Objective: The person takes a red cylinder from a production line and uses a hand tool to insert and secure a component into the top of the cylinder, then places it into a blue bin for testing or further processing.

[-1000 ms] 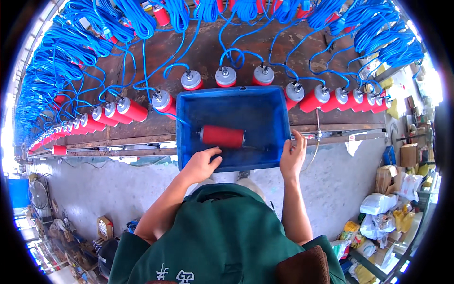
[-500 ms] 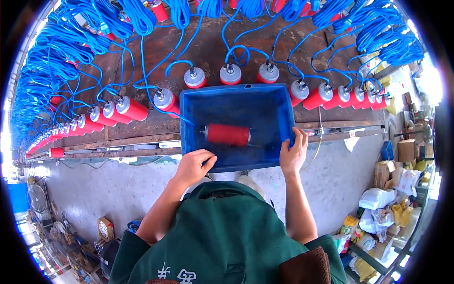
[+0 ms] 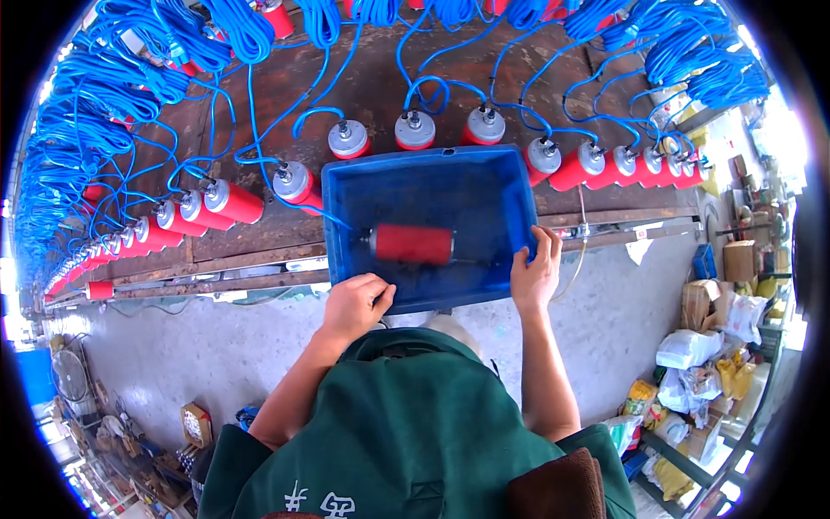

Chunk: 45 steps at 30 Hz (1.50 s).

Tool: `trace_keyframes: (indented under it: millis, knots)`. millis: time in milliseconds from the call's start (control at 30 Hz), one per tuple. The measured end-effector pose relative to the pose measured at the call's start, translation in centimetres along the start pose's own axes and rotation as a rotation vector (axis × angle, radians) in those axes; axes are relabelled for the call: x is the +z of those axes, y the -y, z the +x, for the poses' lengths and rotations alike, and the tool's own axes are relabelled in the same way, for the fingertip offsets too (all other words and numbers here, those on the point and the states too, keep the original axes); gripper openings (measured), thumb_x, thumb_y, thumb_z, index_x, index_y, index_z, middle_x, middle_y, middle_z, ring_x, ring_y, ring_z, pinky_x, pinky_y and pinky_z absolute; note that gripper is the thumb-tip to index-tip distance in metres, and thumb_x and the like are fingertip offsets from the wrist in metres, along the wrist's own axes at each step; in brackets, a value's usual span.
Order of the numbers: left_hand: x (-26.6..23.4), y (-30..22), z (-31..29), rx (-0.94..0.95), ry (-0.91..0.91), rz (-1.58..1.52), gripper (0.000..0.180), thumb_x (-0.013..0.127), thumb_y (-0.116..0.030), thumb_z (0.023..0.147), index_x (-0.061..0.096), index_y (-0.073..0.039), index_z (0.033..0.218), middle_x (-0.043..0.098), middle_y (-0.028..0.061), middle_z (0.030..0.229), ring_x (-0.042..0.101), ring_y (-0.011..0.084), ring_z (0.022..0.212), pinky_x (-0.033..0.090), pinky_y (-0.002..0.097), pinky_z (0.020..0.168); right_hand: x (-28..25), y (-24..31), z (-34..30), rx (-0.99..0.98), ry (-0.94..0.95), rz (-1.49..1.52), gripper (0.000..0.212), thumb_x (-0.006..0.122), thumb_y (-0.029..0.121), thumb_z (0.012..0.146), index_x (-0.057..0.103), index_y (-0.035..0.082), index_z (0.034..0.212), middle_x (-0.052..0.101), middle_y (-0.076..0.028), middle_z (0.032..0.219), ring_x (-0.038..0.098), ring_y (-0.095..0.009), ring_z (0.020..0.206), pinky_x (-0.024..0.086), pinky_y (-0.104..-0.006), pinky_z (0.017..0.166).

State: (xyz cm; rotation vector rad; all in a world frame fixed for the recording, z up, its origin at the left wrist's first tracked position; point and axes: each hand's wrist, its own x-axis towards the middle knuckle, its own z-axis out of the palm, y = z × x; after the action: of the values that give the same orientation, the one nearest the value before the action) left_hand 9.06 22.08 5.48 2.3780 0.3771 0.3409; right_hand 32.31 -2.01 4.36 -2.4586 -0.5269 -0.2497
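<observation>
A blue plastic bin (image 3: 432, 158) rests partly on the bench edge in front of me, tilted slightly and holding what looks like dark water. In it lies a red cylinder (image 3: 413, 244) with a metal end cap, on its side; a blue cable runs to its left end over the bin's left wall. My left hand (image 3: 356, 304) is curled over the near left corner of the rim, its fingertips partly hidden. On the right wall, my right hand (image 3: 536, 270) grips the rim, thumb on the inner side and fingers outside.
Red cylinders with grey caps (image 3: 294, 180) line the bench edge on both sides. Coiled blue cables (image 3: 229, 30) lie along the back of the rusty bench (image 3: 285, 86). A fan (image 3: 71, 374) stands at left; bags (image 3: 689, 346) and cardboard boxes (image 3: 699, 303) are at right.
The whole view has shifted slightly, so bench, bin and cylinder appear a little further left. Both hands keep their places on the rim.
</observation>
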Motion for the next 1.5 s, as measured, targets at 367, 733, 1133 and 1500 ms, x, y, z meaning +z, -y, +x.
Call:
trace_keyframes:
  millis: [367,733,1133,1500]
  knots:
    - [0.24,0.21,-0.08,0.015,-0.010,0.060,0.021,0.077,-0.020,0.096,0.075,-0.004,0.083,0.076,0.0097,0.090,0.073,0.0328,0.079,0.057,0.0405,0.066,0.14,-0.05,0.03,-0.005,-0.003,0.002,0.042,0.065,0.004,0.092,0.063,0.006,0.134,0.060,-0.013,0.142,0.063,-0.038,0.127,0.056,-0.0467,0.102]
    - [0.32,-0.01,0.00,0.018,-0.028,0.076,0.019,0.078,-0.019,0.095,0.075,-0.004,0.082,0.076,0.0094,0.089,0.073,0.0317,0.077,0.057,0.0404,0.065,-0.06,0.17,0.06,0.018,0.020,0.000,0.041,0.065,0.006,0.093,0.063,0.008,0.134,0.059,-0.013,0.143,0.063,-0.038,0.128,0.057,-0.0469,0.101]
    - [0.25,-0.24,0.11,0.024,-0.040,0.074,0.017,0.079,-0.016,0.093,0.074,-0.004,0.082,0.075,0.0096,0.088,0.072,0.0333,0.075,0.056,0.0411,0.063,-0.06,0.13,0.04,0.009,0.014,0.010,0.040,0.066,0.005,0.093,0.064,0.008,0.133,0.059,-0.012,0.142,0.063,-0.036,0.128,0.057,-0.0459,0.102]
    - [0.26,-0.46,0.18,0.011,-0.050,0.074,0.018,0.078,-0.018,0.094,0.075,-0.005,0.082,0.075,0.0087,0.088,0.073,0.0325,0.076,0.057,0.0411,0.065,-0.19,0.25,0.10,0.039,0.034,0.014,0.038,0.066,0.005,0.093,0.066,0.008,0.131,0.060,-0.012,0.142,0.063,-0.036,0.128,0.057,-0.0458,0.102]
